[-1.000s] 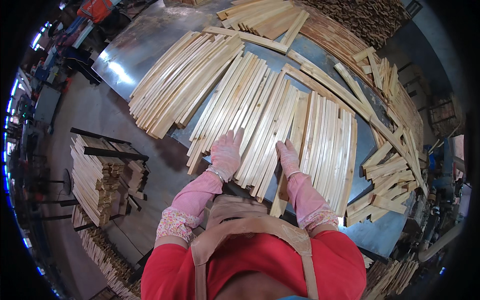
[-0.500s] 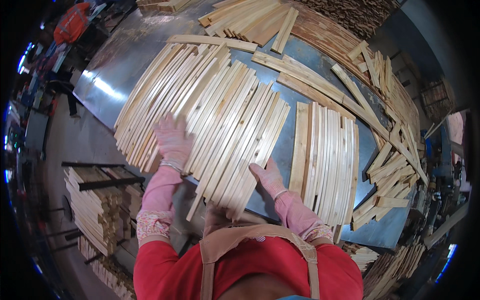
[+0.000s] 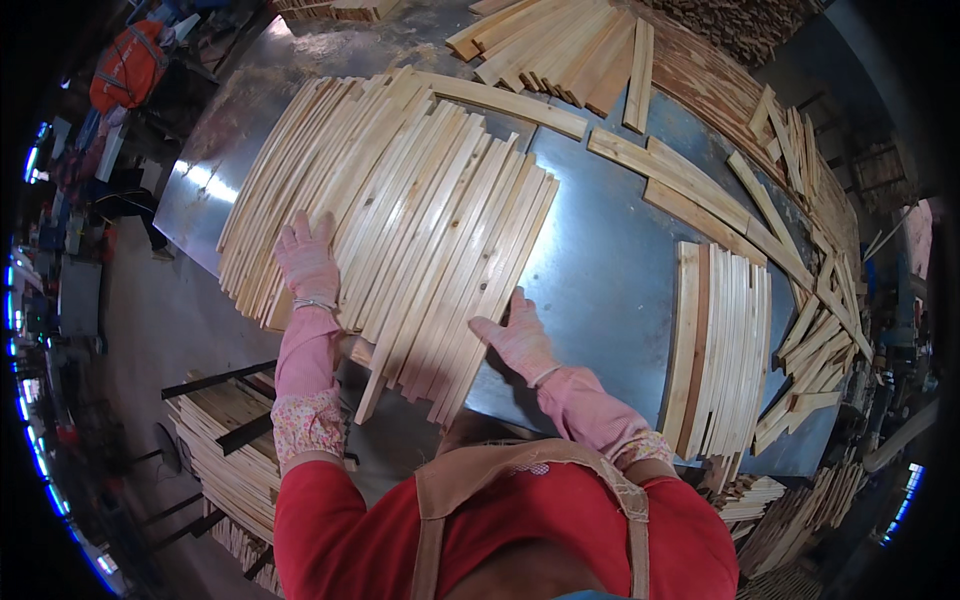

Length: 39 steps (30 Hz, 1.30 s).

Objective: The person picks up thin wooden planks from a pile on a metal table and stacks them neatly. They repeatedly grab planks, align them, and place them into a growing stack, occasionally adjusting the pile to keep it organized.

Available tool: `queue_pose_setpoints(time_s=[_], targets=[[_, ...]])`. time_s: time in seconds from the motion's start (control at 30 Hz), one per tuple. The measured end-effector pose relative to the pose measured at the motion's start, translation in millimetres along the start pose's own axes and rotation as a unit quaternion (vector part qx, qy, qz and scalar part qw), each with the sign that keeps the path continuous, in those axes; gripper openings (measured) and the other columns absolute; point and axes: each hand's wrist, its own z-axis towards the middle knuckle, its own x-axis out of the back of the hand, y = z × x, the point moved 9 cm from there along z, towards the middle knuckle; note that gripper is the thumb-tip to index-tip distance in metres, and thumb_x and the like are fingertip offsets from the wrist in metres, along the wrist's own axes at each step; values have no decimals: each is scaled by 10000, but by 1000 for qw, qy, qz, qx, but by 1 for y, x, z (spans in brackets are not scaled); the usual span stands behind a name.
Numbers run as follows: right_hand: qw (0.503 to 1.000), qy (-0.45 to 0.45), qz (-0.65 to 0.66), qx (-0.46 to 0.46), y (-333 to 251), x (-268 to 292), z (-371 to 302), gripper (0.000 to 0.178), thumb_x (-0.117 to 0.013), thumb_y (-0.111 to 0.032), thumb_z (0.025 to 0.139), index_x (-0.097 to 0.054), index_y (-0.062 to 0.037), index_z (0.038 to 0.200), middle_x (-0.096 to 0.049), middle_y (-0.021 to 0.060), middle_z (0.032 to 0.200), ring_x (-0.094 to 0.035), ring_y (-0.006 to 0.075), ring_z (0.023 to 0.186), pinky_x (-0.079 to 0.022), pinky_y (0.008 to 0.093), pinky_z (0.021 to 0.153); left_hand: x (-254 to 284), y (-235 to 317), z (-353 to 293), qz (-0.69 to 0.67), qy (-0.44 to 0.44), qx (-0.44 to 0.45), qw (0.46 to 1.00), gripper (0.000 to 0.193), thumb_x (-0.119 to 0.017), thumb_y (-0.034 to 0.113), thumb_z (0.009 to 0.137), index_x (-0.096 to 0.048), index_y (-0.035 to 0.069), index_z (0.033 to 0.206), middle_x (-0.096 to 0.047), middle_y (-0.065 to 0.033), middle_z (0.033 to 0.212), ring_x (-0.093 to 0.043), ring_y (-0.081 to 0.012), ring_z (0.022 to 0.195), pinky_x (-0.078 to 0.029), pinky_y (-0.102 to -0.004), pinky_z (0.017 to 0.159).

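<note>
A broad row of narrow wooden strips (image 3: pixel 420 215) lies side by side on the metal table (image 3: pixel 600 270), their near ends uneven and some jutting past the table's edge. My left hand (image 3: pixel 308 265), in a pale pink glove, rests flat on the left part of the row with its fingers spread. At the row's right side is my right hand (image 3: pixel 518 340), also gloved, thumb and fingers apart, touching the outermost strip near its lower end. Neither hand is closed round a strip. A smaller group of strips (image 3: pixel 715 350) lies further right.
Longer boards (image 3: pixel 700 195) lie crosswise behind, and a fan of boards (image 3: pixel 560 50) is at the back. Loose pieces (image 3: pixel 810 370) are heaped at the right edge. A stack of wood (image 3: pixel 225 430) on a black-barred rack stands lower left. A person in an orange vest (image 3: pixel 130 65) is far left.
The wide row has shifted left and is pressed closer together, widening the gap to the smaller group. My left hand has moved slightly left; my right hand stays at the row's right side.
</note>
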Motion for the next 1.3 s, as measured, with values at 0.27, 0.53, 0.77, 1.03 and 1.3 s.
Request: queue_pose_setpoints(time_s=[0.27,0.53,0.77,1.03,1.3], targets=[[998,52,36,21,-18,-1,38,1092,-801,-540,883,-310,34,1671,-572,333,1450,-588,504,1333,-506,532,1105,30,21,19,19,-98,-40,994,714,-621,529,1057,-492,151,1649,-409,-212,1722,-355,-379,1608,-306,-517,1298],[896,352,-125,240,-118,158,200,805,-772,-459,880,-547,-48,1534,-708,246,1266,-632,460,1218,-483,532,1096,11,143,-108,-313,21,-157,937,758,-815,362,917,-532,49,1547,-498,-240,1598,-437,-435,1501,-315,-615,1263],[965,83,135,210,-145,170,257,623,-730,-475,997,-663,-103,1493,-684,148,1464,-636,316,1361,-461,386,1176,25,134,-99,-333,28,-93,938,450,-806,235,915,-711,89,1330,-661,-166,1353,-636,-403,1207,-518,-565,1027],[997,4,74,26,46,56,152,950,-552,-625,1063,-241,38,1669,-723,322,1320,-709,453,1237,-546,449,1046,38,86,-35,-484,-334,124,799,405,-662,305,1025,-669,-13,1276,-721,-215,1153,-686,-395,1071,-557,-488,908],[987,-157,18,-26,-17,-19,93,1358,-543,-820,974,163,98,1683,-739,346,1254,-729,477,1175,-561,477,989,-21,8,-7,-291,-265,30,919,523,-592,375,1050,-610,-32,1378,-657,-289,1399,-646,-470,1266,-506,-516,1094]])
